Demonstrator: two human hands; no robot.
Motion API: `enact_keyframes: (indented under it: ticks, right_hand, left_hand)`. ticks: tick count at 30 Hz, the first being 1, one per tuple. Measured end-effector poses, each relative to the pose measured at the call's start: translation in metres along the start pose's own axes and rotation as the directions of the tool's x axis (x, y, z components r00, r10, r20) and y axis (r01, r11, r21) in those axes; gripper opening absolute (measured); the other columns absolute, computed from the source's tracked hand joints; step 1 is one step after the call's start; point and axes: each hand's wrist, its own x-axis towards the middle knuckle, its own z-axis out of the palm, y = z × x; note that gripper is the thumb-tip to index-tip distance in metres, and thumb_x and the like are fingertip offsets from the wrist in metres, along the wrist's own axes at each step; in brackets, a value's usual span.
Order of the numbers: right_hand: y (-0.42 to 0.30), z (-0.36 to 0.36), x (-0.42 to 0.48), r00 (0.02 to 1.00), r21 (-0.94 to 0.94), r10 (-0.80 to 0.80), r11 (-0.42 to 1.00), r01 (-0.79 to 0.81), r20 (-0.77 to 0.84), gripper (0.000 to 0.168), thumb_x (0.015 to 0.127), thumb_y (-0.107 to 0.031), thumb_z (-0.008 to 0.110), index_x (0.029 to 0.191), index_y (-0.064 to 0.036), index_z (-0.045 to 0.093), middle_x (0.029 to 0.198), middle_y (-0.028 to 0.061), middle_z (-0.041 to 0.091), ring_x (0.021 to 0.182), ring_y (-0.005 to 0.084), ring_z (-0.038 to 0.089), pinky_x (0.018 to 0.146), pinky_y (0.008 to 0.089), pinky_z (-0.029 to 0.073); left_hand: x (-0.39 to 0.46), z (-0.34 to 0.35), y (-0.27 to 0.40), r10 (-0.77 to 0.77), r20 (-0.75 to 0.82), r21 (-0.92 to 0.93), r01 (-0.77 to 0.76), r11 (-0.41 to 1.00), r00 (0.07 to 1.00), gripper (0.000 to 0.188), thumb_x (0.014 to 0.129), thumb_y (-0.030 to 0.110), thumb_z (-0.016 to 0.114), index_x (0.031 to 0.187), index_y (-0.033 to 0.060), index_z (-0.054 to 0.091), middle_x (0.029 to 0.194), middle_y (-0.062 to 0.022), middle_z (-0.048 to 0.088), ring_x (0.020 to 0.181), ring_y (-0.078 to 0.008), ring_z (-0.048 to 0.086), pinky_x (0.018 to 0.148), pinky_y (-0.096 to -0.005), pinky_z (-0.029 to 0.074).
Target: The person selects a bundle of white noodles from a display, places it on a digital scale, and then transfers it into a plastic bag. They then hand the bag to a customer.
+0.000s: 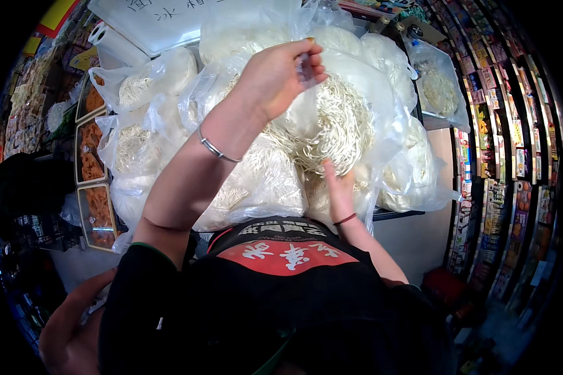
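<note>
My left hand (281, 77) is raised over the pile of bagged noodles, its fingers curled closed on the edge of a clear plastic bag. A large tangle of pale thin noodles (345, 124) lies to its right in a wide clear plastic bag (387, 112). My right hand (340, 187) is at the near side of that tangle, fingers extended and touching its lower edge; part of the hand is hidden. Directly before my apron, another bag of noodles (267, 180) rests beside the right hand.
More bagged noodles (136, 89) are heaped at the left. Framed bins of orange food (91, 152) line the left edge. A white foam box (164, 23) bearing writing stands at the back, a clear tub (438, 89) at right. A person's bare arm (75, 318) shows lower left.
</note>
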Motion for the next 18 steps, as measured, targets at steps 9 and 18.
enact_keyframes:
  ticks: [9,18]
  right_hand:
    - [0.009,0.058,0.068,0.954,-0.214,0.068,0.968,-0.135,-0.294,0.055,0.073,-0.018,0.081,0.118,0.005,0.06,0.111,0.0127,0.067,0.1,0.0191,0.062,0.089,0.0325,0.048]
    - [-0.192,-0.015,0.068,0.931,-0.36,-0.235,0.873,0.329,0.28,0.031,0.076,-0.016,0.072,0.101,0.003,0.068,0.088,0.0152,0.072,0.083,0.0251,0.07,0.076,0.0333,0.053]
  left_hand:
    - [0.023,0.092,-0.016,0.055,0.101,0.053,-0.061,0.997,0.993,0.011,0.085,0.007,0.063,0.09,-0.0012,0.059,0.084,-0.0098,0.061,0.079,-0.019,0.061,0.069,-0.0303,0.046]
    - [-0.019,-0.023,0.045,0.094,0.154,0.375,-0.147,0.915,0.984,0.041,0.097,0.01,0.049,0.133,-0.0096,0.047,0.083,0.0001,0.056,0.069,-0.0066,0.051,0.075,-0.0243,0.051]
